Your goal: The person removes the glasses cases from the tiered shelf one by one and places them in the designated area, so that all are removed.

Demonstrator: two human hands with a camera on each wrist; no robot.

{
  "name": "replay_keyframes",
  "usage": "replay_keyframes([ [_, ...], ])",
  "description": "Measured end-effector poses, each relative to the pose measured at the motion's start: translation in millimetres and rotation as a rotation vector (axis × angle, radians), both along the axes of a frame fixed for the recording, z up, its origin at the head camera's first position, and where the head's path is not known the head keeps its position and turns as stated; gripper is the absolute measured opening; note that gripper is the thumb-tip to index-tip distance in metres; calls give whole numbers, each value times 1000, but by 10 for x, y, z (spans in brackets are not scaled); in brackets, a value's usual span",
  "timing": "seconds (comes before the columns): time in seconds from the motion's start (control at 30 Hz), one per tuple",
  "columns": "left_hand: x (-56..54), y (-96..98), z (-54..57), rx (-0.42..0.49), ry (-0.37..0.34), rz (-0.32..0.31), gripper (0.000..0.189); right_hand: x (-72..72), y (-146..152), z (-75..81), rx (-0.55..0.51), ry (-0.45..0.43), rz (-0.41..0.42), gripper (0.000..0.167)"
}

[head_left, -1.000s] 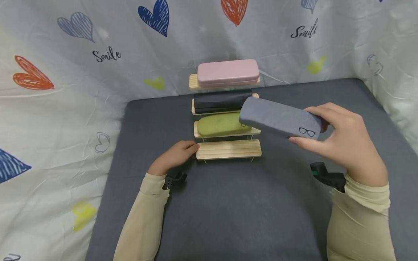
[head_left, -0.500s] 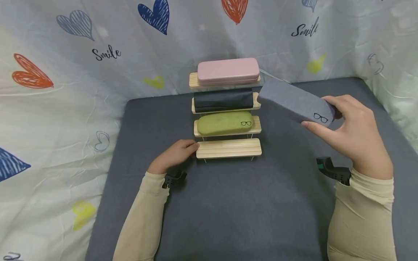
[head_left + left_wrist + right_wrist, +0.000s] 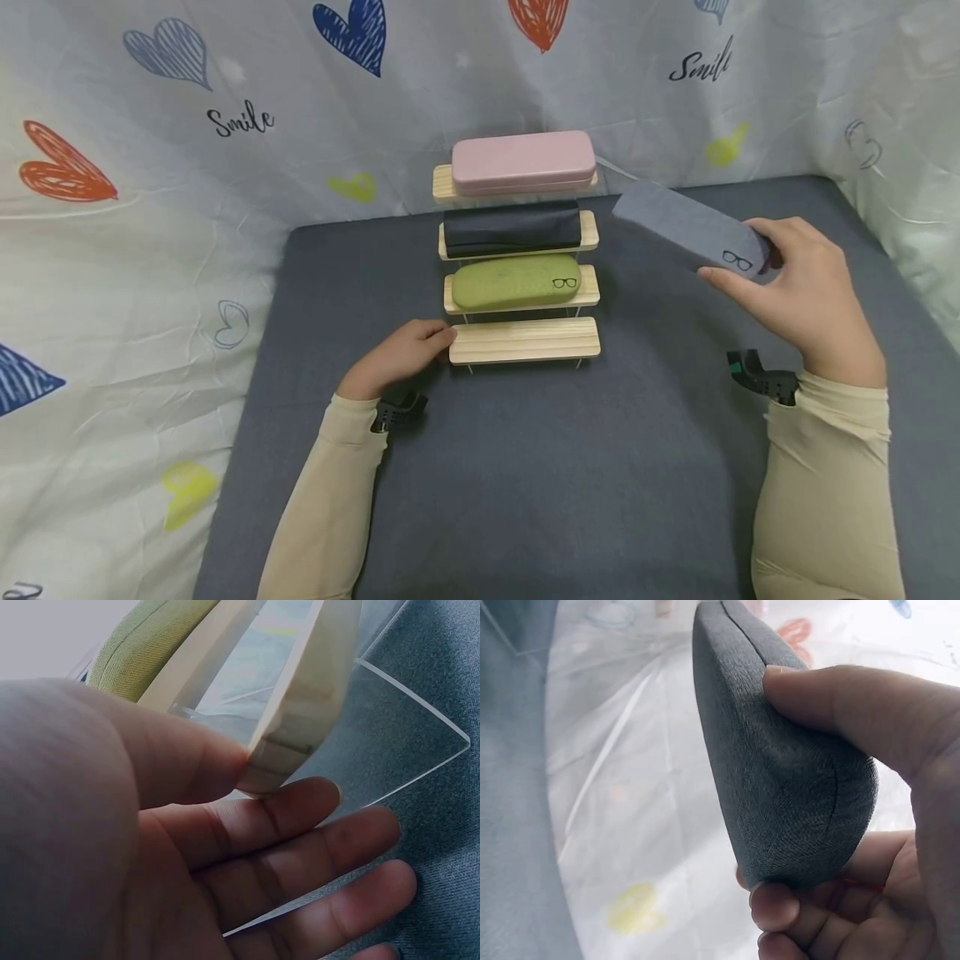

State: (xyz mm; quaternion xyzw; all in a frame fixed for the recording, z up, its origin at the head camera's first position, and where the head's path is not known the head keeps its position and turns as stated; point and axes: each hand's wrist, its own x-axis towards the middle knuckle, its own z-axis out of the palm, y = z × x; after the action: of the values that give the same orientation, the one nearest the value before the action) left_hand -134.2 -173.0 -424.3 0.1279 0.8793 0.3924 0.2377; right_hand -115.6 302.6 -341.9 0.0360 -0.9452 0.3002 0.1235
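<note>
My right hand [image 3: 813,292] grips a grey-blue glasses case [image 3: 686,225] by its right end, thumb on the near side. The case is held up right of the rack, its far end angled up to the left; the right wrist view shows its seam and fabric end [image 3: 787,787]. With thumb and index finger, my left hand [image 3: 397,354] pinches the left end of the lowest wooden shelf [image 3: 525,340] of a stepped display rack. The left wrist view shows this shelf end [image 3: 300,712] between them, the other fingers extended below. Nothing lies on that shelf.
On the higher shelves lie a green glasses case [image 3: 510,283], a black case [image 3: 513,229] and a pink case [image 3: 522,162] at the top. Clear side panels [image 3: 420,705] carry the shelves. Behind the dark grey table [image 3: 570,500] hangs a white curtain [image 3: 450,83] with printed hearts.
My right hand has moved right and slightly away with the grey-blue case, which has turned and no longer overlaps the green and black cases. My left hand has stayed at the shelf end.
</note>
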Motion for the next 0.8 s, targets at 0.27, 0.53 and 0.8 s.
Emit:
replay_keyframes([
  [0.27, -2, 8, 15, -1, -2, 0, 36, -144, 36, -141, 32, -63, -13, 74],
  [0.53, 13, -2, -10, -4, 3, -2, 37, -262, 119, -321, -5, -108, 0, 82],
  [0.8, -7, -11, -39, 11, 9, 0, 37, -401, 180, -432, -25, -124, -10, 86],
])
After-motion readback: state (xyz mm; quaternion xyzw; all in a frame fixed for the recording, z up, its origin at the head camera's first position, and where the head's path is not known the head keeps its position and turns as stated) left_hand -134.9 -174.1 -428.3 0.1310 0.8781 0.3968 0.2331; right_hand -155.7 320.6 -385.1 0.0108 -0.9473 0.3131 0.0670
